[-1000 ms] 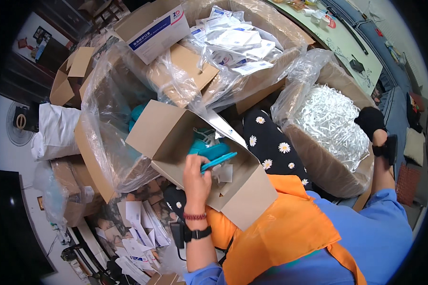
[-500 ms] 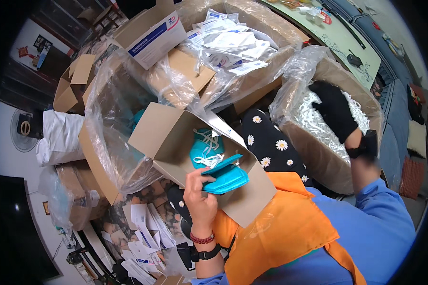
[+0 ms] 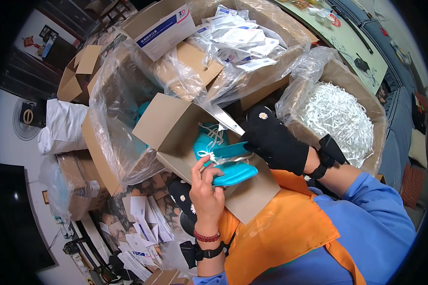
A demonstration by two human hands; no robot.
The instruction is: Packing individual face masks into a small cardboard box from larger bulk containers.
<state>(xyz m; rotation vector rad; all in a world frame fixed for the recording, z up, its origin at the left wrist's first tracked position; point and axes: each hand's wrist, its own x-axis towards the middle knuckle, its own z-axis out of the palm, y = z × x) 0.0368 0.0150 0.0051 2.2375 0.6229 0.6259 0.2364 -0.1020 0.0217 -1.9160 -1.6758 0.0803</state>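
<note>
In the lap, a small cardboard box point(image 3: 161, 121) stands with its flaps open, holding several folded teal face masks with white ear loops; one such mask point(image 3: 209, 137) rests inside. My left hand point(image 3: 207, 197), bare, pinches a folded teal face mask point(image 3: 238, 174) over the box's near flap. The mask's two layers are spread apart. My right hand point(image 3: 283, 145), in a black glove, has its fingertips closed at the right end of the upper layer. Whether a white strip is between those fingers is hidden.
A lined carton of white strips point(image 3: 340, 121) is on the right. Ahead, a lined carton holds white packets point(image 3: 245, 38); beside it is a white printed box point(image 3: 164, 33). Another plastic-lined carton point(image 3: 121, 142) stands left. Flattened white boxes point(image 3: 150, 223) lie on the floor.
My right hand has come from the carton of white strips to the teal mask over the small box. My left hand keeps holding the mask, and the view has shifted slightly.
</note>
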